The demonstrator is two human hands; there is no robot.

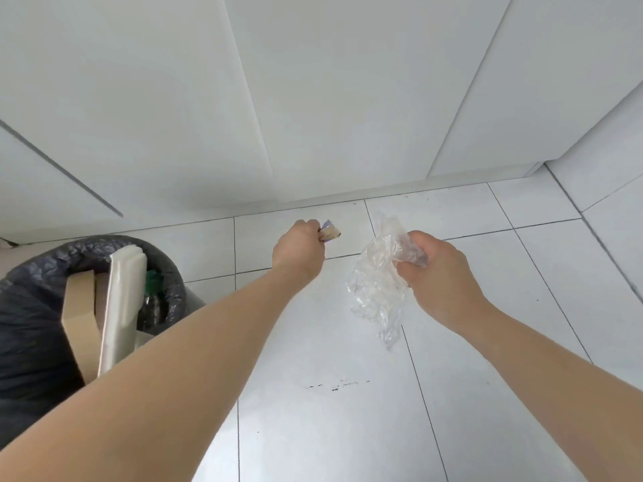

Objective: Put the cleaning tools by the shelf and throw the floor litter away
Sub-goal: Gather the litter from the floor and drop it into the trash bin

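Now both hands hold litter above the floor [313,429]. The left hand [299,250] pinches a small scrap [330,232], near the floor's far edge by the wall. The right hand [436,269] grips a clear wrap [377,287] that hangs down. The bin [31,307] stands at the floor's left edge. I think both pieces should go over its open top, then drop in, not beside it.
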